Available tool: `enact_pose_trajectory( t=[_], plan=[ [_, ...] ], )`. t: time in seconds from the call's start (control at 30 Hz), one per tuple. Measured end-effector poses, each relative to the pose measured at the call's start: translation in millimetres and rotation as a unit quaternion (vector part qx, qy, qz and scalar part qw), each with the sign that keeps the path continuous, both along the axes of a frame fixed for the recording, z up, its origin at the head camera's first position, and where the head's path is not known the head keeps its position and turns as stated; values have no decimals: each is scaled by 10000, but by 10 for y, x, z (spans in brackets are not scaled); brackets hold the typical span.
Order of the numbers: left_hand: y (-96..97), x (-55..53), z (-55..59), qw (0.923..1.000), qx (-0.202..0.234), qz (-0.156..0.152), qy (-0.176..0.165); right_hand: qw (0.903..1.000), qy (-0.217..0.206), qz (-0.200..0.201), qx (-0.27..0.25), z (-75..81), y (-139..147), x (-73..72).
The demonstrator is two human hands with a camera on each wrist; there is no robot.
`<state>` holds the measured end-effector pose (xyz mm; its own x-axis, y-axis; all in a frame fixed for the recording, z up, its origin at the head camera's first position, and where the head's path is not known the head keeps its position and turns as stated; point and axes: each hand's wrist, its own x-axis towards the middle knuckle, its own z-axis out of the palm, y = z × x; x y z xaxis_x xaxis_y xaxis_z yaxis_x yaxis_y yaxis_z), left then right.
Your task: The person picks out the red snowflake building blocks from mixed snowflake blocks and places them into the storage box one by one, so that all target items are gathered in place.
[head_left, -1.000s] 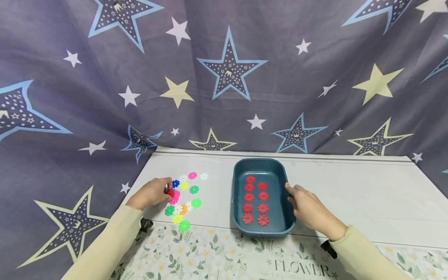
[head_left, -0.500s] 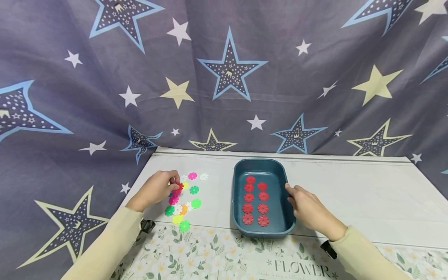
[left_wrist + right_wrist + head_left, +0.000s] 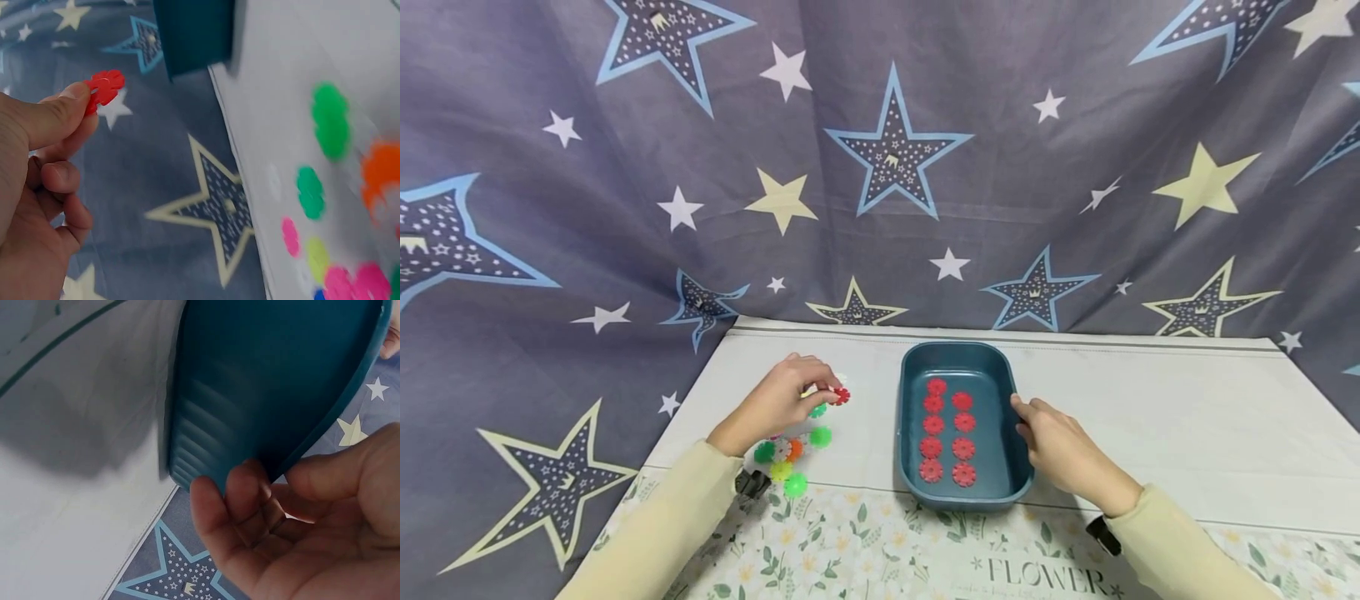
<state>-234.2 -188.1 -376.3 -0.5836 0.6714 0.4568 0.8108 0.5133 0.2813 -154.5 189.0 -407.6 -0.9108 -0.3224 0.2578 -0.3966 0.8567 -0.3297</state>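
Observation:
My left hand (image 3: 790,392) pinches a red notched plastic disc (image 3: 841,396) between thumb and index finger, raised above the table; the left wrist view shows the same red disc (image 3: 106,87) at the fingertips, the other fingers curled loosely. To its right stands a dark teal rectangular tray (image 3: 1000,458), where several red discs (image 3: 932,424) lie in two columns. My right hand (image 3: 1067,446) grips the tray's right rim. In the right wrist view its thumb is on one side of the tray wall (image 3: 250,394) and fingers are on the other.
Loose discs lie on the white table left of the tray, among them a green disc (image 3: 821,437), an orange disc (image 3: 794,450) and a yellow disc (image 3: 781,471). My left hand hides some of them. A star-patterned curtain (image 3: 880,250) hangs behind the table.
My left hand has lifted the red disc from the loose discs and carried it rightward, toward the tray. The right hand and the tray have stayed in place.

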Motion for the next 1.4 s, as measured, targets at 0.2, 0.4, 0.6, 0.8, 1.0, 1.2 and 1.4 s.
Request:
enact_pose_trajectory(
  t=[0.2,0.4,0.6,0.8,1.0,1.2,1.4],
  plan=[
    [242,-2,72,9993,97,-352,87,10000,-31,-9,18,-5,1,-3],
    [476,-28,77,9975,180,-674,101,10000,-59,-9,10,3,7,1],
    [919,-56,76,9933,-365,-1099,-35,10000,-18,-30,28,-6,34,1],
    [1284,-255,52,9869,-1095,-1188,-7,9999,-103,-29,32,-11,32,-8],
    [1511,-492,-3,9749,-1983,-874,-518,10000,-74,6,-1,3,11,-19],
    [1654,-605,-66,9543,-2703,-560,-1149,10000,-4,62,-15,-17,8,-24],
    [1739,-624,-105,9388,-3075,-243,-1534,10000,58,44,-27,-26,34,-22]
  ],
)
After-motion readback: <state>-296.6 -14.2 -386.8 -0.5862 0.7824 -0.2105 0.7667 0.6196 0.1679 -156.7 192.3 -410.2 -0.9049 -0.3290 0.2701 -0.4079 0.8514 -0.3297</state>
